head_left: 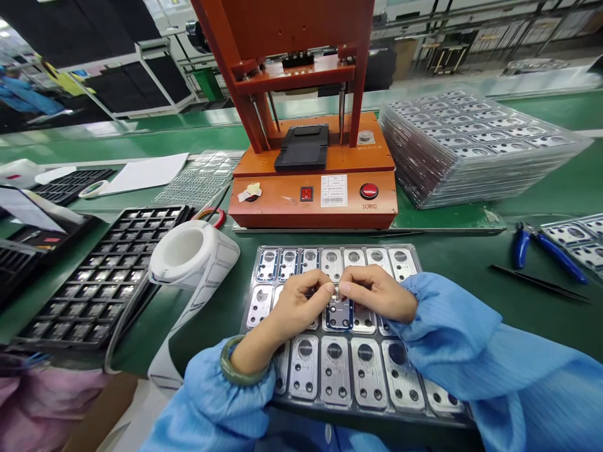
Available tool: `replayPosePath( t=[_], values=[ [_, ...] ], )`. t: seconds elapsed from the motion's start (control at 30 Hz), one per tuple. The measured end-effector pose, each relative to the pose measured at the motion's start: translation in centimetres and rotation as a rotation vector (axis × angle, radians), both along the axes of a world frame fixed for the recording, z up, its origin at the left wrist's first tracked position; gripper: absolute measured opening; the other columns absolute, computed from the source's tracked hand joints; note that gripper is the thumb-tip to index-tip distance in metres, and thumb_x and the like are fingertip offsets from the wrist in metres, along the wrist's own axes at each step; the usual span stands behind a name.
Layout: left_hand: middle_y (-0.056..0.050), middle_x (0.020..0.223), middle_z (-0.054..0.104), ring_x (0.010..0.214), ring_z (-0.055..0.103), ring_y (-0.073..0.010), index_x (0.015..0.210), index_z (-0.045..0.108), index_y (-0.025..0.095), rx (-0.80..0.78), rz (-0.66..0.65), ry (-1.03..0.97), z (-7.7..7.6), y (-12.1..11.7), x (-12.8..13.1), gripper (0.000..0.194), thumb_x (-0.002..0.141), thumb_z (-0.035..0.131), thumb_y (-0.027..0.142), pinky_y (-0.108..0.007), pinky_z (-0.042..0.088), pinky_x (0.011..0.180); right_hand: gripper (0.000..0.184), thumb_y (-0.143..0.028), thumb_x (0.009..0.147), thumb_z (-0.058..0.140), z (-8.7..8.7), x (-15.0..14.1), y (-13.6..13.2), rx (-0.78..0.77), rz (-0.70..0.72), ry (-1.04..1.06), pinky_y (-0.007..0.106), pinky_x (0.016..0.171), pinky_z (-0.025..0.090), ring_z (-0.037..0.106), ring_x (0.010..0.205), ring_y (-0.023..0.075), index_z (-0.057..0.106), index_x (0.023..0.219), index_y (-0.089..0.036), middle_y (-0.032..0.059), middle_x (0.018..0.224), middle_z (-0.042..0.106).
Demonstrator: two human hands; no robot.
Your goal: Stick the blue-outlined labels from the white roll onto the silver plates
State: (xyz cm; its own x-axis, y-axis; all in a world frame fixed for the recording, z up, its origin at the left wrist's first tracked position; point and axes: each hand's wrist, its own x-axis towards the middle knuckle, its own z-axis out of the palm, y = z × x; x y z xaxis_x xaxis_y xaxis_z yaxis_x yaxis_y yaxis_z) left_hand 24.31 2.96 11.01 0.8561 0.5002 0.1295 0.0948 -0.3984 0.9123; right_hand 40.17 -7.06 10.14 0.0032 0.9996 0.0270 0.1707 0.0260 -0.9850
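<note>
A clear tray (264, 251) of silver metal plates lies on the green mat right in front of me. My left hand (292, 307) and my right hand (377, 292) meet over its middle row, fingertips pinched together on a tiny part (336, 290) I cannot make out. Just under the fingertips sits a plate with a blue film (340, 314). Both wrists wear blue sleeves, and a green bangle (238, 370) circles the left one.
An orange press (315, 188) stands behind the tray. A stack of clear trays (471, 144) is at the right, with blue pliers (541, 242) and black tweezers (537, 280). At the left are a white label roll (188, 248) and a black tray (98, 276).
</note>
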Motion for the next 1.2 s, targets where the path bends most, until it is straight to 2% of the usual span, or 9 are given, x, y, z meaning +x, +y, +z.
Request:
replayPosePath(
  t=[0.17,0.37,0.47,0.67,0.77,0.9,1.0,1.2],
  values=[
    [0.007,0.049,0.042,0.045,0.040,-0.0080,0.066,0.051,0.018,-0.077,0.031,-0.014,-0.13,0.09,-0.05,0.023,0.084,0.049,0.032,-0.021,0.034,0.049,0.024,-0.037,0.085,0.052,-0.01,-0.03,-0.07,-0.044,0.040,0.029,0.019,0.042,0.035,0.047,0.044,0.0082,0.049,0.069,-0.019,-0.0054,0.052,0.047],
    [0.005,0.060,0.046,0.049,0.040,-0.0080,0.074,0.051,0.018,-0.118,-0.068,-0.029,-0.13,0.32,-0.08,0.019,0.081,0.050,0.035,-0.021,0.034,0.049,0.024,-0.030,0.084,0.050,-0.16,-0.43,0.04,0.019,-0.007,-0.120,0.020,0.044,0.029,0.039,0.045,0.0071,0.044,0.063,-0.020,-0.0070,0.050,0.039],
    [0.004,0.060,0.047,0.054,0.043,-0.0097,0.070,0.049,0.018,-0.075,-0.051,0.010,-0.13,0.32,-0.01,0.015,0.078,0.050,0.030,-0.022,0.035,0.052,0.023,-0.027,0.082,0.050,-0.33,-0.62,0.05,0.083,0.005,-0.217,0.020,0.045,0.028,0.035,0.047,0.0069,0.044,0.061,-0.019,-0.0065,0.051,0.039],
    [0.003,0.056,0.047,0.055,0.043,-0.0108,0.060,0.047,0.018,-0.009,-0.039,0.072,-0.05,0.28,0.15,0.010,0.069,0.045,0.023,-0.023,0.036,0.054,0.020,-0.025,0.082,0.049,-0.56,-0.72,0.20,0.159,0.040,-0.324,0.020,0.047,0.029,0.037,0.047,0.0072,0.047,0.063,-0.018,-0.0057,0.052,0.041],
    [0.003,0.056,0.048,0.053,0.044,-0.0106,0.061,0.049,0.018,-0.044,-0.032,0.061,-0.11,0.35,0.03,0.010,0.068,0.043,0.021,-0.023,0.036,0.053,0.022,-0.026,0.081,0.049,-0.40,-0.70,0.19,0.140,0.033,-0.323,0.020,0.046,0.029,0.036,0.047,0.0071,0.043,0.061,-0.019,-0.0059,0.052,0.039],
    [0.004,0.053,0.048,0.049,0.044,-0.0107,0.068,0.055,0.018,-0.174,-0.047,0.005,-0.32,0.53,-0.28,0.014,0.065,0.041,0.019,-0.023,0.035,0.050,0.023,-0.027,0.079,0.050,-0.11,-0.65,0.05,0.089,-0.001,-0.255,0.020,0.045,0.028,0.033,0.047,0.0070,0.039,0.059,-0.020,-0.0066,0.052,0.035],
    [0.002,0.056,0.051,0.051,0.047,-0.0121,0.072,0.057,0.017,-0.225,-0.068,-0.013,-0.36,0.61,-0.34,0.014,0.069,0.044,0.022,-0.024,0.037,0.051,0.023,-0.029,0.078,0.050,0.09,-0.59,-0.02,0.056,-0.014,-0.198,0.020,0.045,0.028,0.033,0.047,0.0071,0.040,0.060,-0.020,-0.0067,0.051,0.036],
    [0.002,0.062,0.053,0.057,0.048,-0.0120,0.072,0.055,0.017,-0.136,-0.023,0.011,-0.34,0.53,-0.10,0.023,0.080,0.050,0.038,-0.024,0.039,0.057,0.026,-0.036,0.083,0.051,-0.14,-0.44,-0.02,-0.020,-0.015,-0.165,0.020,0.042,0.032,0.041,0.044,0.0081,0.044,0.063,-0.020,-0.0058,0.049,0.041]
  ],
)
